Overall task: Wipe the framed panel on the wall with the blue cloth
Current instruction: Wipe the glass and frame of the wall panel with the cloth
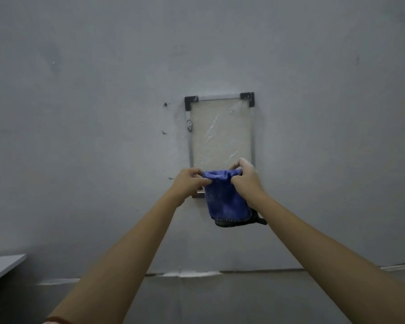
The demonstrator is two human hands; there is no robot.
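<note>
- Bare forearms stretch from the near edge toward the wall (80, 113), the left forearm (117, 253) and the right forearm (325, 249) closing in on one cloth.
- The left hand (188, 181) pinches the top left edge of the blue cloth (225, 197), fingers curled tight.
- The right hand (244, 178) grips the bunched top right edge, fingers hooked over the hem.
- Soft and napped, flecked with pale dust, the cloth hangs between both hands in a rounded fold, with a dark stitched border along its bottom.
- It hangs before the lower part of the framed panel (220, 134); contact cannot be told.
- The panel is an upright rectangle with a thin grey metal rim, black corner brackets (247, 97) at the top and a cloudy pale sheet streaked white.
- The wall is matte grey, scuffed, with small dark marks left of the panel.
- A flat grey tabletop (2, 265) juts in at near left.
</note>
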